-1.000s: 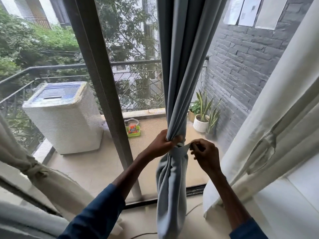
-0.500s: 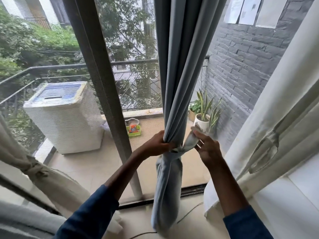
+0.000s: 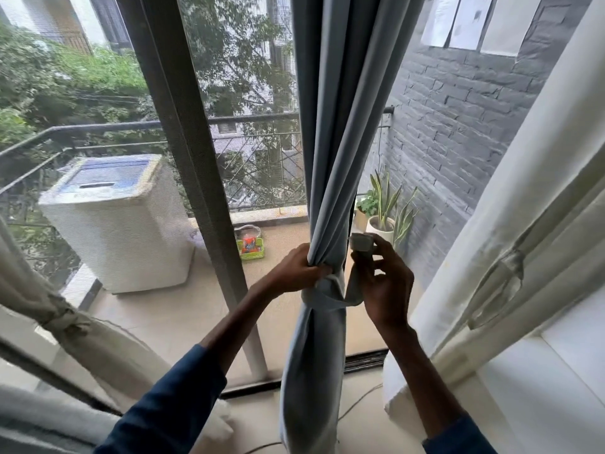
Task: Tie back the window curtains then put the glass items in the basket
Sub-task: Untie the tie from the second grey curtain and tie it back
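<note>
Balcony window, washer (image 3: pixel 114 221) outside at left. Cream curtain (image 3: pixel 62 319) far left already knotted back. Left hand (image 3: pixel 299 268) clenches grey curtain (image 3: pixel 340 126) at its waist, to hold folds bunched so tie (image 3: pixel 324 299) can cinch them. Tie loops round grey curtain just below that grip. Right hand (image 3: pixel 386 283) pinches tie's free end, raised beside curtain, likely to draw slack through. Plant (image 3: pixel 383 208) behind it. Right curtain (image 3: pixel 523 191) seems untied. Basket, glass items not in view
</note>
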`<state>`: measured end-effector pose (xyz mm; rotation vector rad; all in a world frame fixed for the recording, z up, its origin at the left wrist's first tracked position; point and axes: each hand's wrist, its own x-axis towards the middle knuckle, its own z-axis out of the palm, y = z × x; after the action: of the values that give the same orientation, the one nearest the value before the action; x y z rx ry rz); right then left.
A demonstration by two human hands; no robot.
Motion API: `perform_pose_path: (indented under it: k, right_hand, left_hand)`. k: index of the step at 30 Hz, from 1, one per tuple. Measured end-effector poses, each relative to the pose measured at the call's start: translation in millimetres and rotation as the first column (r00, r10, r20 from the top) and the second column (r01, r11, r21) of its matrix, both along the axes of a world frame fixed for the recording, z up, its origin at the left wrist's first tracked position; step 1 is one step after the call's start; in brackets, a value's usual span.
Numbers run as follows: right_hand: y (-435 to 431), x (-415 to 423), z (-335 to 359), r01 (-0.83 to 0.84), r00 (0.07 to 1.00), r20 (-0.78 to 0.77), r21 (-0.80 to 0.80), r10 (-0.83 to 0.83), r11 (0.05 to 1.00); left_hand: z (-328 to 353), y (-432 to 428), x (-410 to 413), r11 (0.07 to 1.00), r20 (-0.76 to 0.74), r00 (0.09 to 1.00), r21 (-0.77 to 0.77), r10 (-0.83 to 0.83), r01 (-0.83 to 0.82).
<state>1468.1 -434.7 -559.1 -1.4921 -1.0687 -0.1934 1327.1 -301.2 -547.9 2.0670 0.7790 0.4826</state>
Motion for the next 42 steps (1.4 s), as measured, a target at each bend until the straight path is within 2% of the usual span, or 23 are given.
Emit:
perform_pose_path:
  k: [1, 5, 7, 12, 16, 21, 25, 30, 35, 38, 42]
  right_hand:
    - [-2, -1, -1, 0.003, 1.0, 0.011, -0.018, -0.003, 1.0]
    - [-3, -8, -10, -0.067, 0.968, 0.238, -0.06, 0.08, 0.996]
    - [-2, -11, -7, -0.056, 0.949, 0.308, -0.058, 0.071, 0.997]
    - [0, -8, 2, -0.015, 0.943, 0.333, -0.02, 0.02, 1.0]
    - [0, -6, -10, -0.029, 0.901, 0.422, -0.171, 0.1, 0.985]
    - [2, 0, -1, -0.101, 0.818, 0.528, -0.262, 0.229, 0.96]
    - [-2, 7, 7, -0.198, 0.794, 0.492, -0.345, 0.356, 0.918]
    - [-2, 20, 20, -0.371, 0.774, 0.313, -0.479, 0.55, 0.795]
    - [-10, 14, 28, -0.426, 0.768, 0.214, -0.534, 0.604, 0.731]
    - [-13, 9, 32, -0.395, 0.765, 0.231, -0.568, 0.601, 0.722]
    - [-12, 2, 32, -0.302, 0.712, 0.336, -0.646, 0.617, 0.701]
  left_hand:
    - [0, -1, 1, 1.0, -0.003, 1.0, 0.008, -0.002, 0.002]
    - [2, -6, 4, 0.999, 0.009, 1.0, 0.036, -0.005, 0.004]
    - [2, -9, 5, 0.999, 0.01, 1.0, 0.044, 0.0, 0.0]
    - [3, -11, 2, 0.997, 0.024, 1.0, 0.074, -0.001, -0.001]
    - [9, -16, -3, 1.0, 0.07, 0.997, 0.028, -0.014, 0.012]
    - [18, -20, -6, 0.998, 0.074, 0.996, -0.036, -0.046, 0.048]
    - [16, -20, -7, 0.998, 0.077, 0.997, -0.054, -0.032, 0.036]
    - [15, -21, -7, 0.995, 0.082, 0.996, -0.095, -0.032, 0.04]
    - [17, -25, -11, 0.993, 0.065, 0.998, -0.116, -0.023, 0.03]
    - [18, -26, -12, 0.99, 0.077, 0.997, -0.134, -0.025, 0.035]
    - [14, -25, -7, 0.993, 0.072, 0.994, -0.094, 0.078, -0.071]
